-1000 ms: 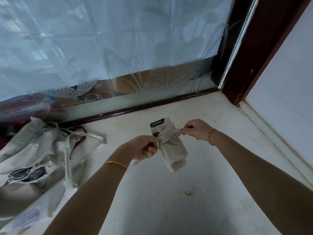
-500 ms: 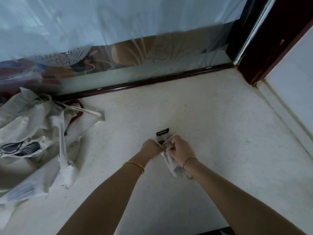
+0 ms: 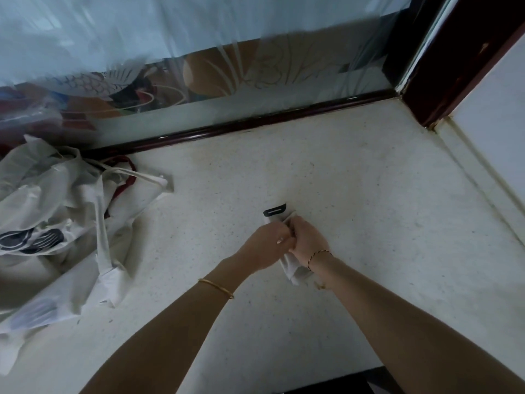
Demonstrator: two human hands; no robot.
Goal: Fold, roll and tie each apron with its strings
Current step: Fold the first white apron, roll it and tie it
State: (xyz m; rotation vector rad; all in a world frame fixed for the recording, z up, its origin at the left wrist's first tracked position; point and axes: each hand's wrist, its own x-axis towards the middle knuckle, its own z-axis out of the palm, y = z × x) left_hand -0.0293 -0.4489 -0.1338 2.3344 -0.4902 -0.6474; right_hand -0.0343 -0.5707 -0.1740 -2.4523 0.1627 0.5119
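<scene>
A small rolled beige apron with a black printed mark at its far end lies on the pale speckled floor in the middle of the view. My left hand and my right hand press together over the roll's middle, fingers curled around the roll and its strings. The hands hide the strings and most of the roll; only its two ends show. A heap of loose beige aprons with black prints and trailing strings lies at the left.
A frosted glass panel with a dark red bottom rail runs along the far side. A dark red door post and a white wall close the right side. A dark edge shows at the bottom.
One second ago my hands were apart, pulling the strings taut on either side of the roll. They have come together over its middle, and the view has tilted down.
</scene>
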